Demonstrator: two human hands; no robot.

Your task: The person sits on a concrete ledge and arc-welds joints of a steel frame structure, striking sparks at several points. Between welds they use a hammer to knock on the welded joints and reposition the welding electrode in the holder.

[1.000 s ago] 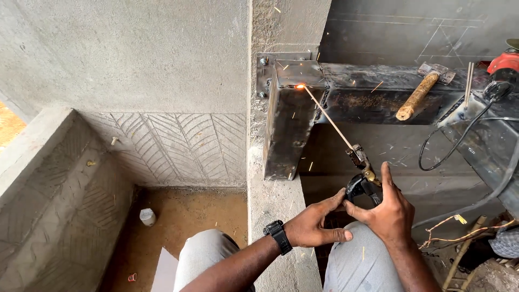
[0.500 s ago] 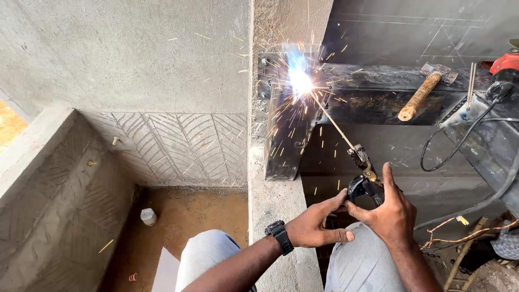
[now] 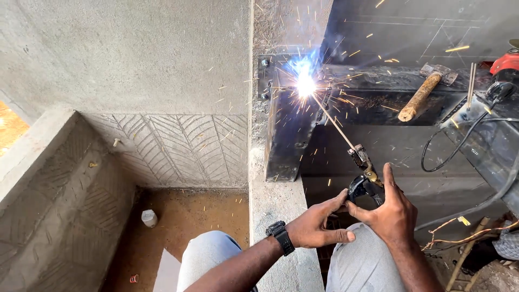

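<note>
My right hand [image 3: 393, 216] grips the black handle of a welding electrode holder [image 3: 363, 178]. My left hand [image 3: 318, 226], with a black watch on its wrist, steadies the same handle from the left. A thin electrode rod [image 3: 335, 123] runs up and left from the holder to the dark steel beam [image 3: 373, 89]. At the rod's tip a bright blue-white arc [image 3: 305, 82] burns on the joint between the beam and a vertical steel plate [image 3: 285, 140], and sparks fly all around.
A hammer with a wooden handle [image 3: 420, 93] lies on the beam. A black cable [image 3: 459, 143] loops at the right beside a red power tool [image 3: 505, 64]. A concrete wall edge [image 3: 270, 205] runs between my knees. Below left sits a small white bottle [image 3: 148, 217].
One second ago the rod tip only glowed orange. Then the arc struck, and the spark shower has grown wider. Both hands have stayed on the holder in about the same place.
</note>
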